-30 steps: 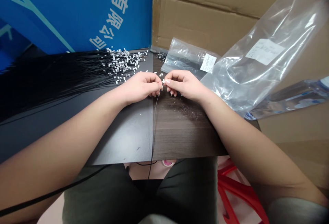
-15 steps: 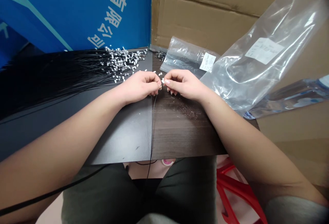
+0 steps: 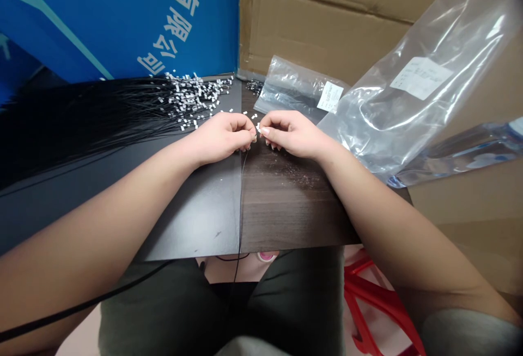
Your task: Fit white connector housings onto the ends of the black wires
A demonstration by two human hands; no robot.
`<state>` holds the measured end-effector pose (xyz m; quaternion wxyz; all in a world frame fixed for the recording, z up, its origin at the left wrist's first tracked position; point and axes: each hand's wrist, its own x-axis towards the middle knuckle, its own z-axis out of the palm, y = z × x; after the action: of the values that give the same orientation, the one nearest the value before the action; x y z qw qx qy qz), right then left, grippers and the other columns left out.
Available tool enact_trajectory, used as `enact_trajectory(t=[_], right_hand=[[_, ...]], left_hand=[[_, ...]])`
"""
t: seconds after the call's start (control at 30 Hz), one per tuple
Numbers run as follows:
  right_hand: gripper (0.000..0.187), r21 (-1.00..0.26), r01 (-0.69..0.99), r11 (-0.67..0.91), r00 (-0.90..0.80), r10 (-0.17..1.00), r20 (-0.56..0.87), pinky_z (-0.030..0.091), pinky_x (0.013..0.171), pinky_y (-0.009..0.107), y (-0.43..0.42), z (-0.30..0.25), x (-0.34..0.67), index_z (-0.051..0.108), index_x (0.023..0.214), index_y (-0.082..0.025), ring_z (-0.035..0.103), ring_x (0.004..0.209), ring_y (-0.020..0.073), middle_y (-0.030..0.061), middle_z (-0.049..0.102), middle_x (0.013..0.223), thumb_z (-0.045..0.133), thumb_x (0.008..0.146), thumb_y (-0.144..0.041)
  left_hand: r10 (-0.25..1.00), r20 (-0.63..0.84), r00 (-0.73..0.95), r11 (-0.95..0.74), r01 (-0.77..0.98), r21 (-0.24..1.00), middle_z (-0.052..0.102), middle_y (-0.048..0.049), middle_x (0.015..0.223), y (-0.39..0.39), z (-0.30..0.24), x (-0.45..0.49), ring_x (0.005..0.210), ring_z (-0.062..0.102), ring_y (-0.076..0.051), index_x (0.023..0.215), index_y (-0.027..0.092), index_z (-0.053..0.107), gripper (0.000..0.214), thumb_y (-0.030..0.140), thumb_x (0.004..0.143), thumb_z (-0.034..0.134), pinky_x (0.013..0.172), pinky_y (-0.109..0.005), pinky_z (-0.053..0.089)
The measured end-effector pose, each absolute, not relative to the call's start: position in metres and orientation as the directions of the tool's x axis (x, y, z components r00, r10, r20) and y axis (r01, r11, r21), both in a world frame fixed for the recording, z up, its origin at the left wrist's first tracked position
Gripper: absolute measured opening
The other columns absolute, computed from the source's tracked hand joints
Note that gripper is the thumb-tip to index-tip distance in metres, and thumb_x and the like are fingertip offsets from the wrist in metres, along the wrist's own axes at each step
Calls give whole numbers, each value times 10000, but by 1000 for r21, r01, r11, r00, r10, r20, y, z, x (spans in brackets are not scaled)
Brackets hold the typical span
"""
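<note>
Over the middle of the table, my left hand [image 3: 229,137] pinches the end of a thin black wire [image 3: 241,198]. That wire runs down from the fingers and over the front table edge. Close beside it, my right hand [image 3: 288,133] is closed on a small white connector [image 3: 258,126] held at the fingertips. The two sets of fingertips nearly meet; whether wire and connector touch is too small to tell. Behind my left hand lies a large bundle of black wires [image 3: 102,108] with white connectors [image 3: 194,94] on their ends.
A small clear bag [image 3: 296,86] with a label lies behind my right hand. Further right are a large plastic bag [image 3: 379,121] and a plastic bottle [image 3: 461,151]. A blue panel [image 3: 122,12] and cardboard [image 3: 318,23] stand at the back. A red stool [image 3: 376,296] is below.
Both hands stay almost in place, still pinching at the same spot. The view has shifted very slightly; nothing has visibly been taken up or let go.
</note>
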<state>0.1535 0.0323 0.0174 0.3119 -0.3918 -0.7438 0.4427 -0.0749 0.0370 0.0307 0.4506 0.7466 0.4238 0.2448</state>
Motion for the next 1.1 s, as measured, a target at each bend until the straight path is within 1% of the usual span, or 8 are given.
enact_trajectory(t=[0.23, 0.37, 0.63, 0.97, 1.1], right_hand=[[248, -886, 319, 336, -509, 849, 139, 410, 601, 275, 31, 20, 152, 651, 864, -214, 533, 652, 141, -16, 606, 718, 751, 988, -404], [226, -890, 331, 314, -481, 868, 128, 401, 581, 274, 31, 20, 153, 651, 873, -213, 520, 624, 137, -21, 600, 686, 736, 999, -381], [238, -901, 325, 288, -486, 868, 102, 396, 567, 266, 32, 18, 154, 663, 868, -207, 514, 614, 126, -23, 608, 683, 752, 992, -390], [189, -888, 334, 316, -512, 852, 111, 399, 570, 268, 34, 18, 156, 660, 885, -192, 516, 617, 125, -23, 595, 687, 717, 999, -332], [188, -882, 331, 336, -518, 846, 128, 396, 584, 270, 34, 17, 156, 659, 883, -191, 512, 631, 124, -21, 599, 703, 707, 998, -331]], left_hand=[[855, -17, 518, -232, 413, 880, 705, -24, 728, 37, 30, -75, 684, 616, -149, 795, 188, 705, 59, 231, 828, 683, 725, -312, 493], [859, -10, 512, -209, 369, 906, 718, -34, 733, 37, 31, -74, 680, 624, -144, 802, 180, 703, 62, 233, 834, 701, 718, -304, 517], [837, -42, 545, -192, 366, 911, 774, -68, 790, 39, 31, -77, 734, 687, -165, 828, 174, 760, 70, 234, 833, 723, 776, -331, 578], [833, -67, 550, -190, 396, 898, 803, -86, 828, 39, 34, -78, 777, 741, -195, 864, 158, 797, 146, 292, 842, 743, 817, -360, 624], [835, -58, 548, -204, 405, 891, 805, -83, 827, 40, 33, -78, 787, 752, -201, 863, 164, 798, 141, 290, 850, 736, 824, -366, 628]])
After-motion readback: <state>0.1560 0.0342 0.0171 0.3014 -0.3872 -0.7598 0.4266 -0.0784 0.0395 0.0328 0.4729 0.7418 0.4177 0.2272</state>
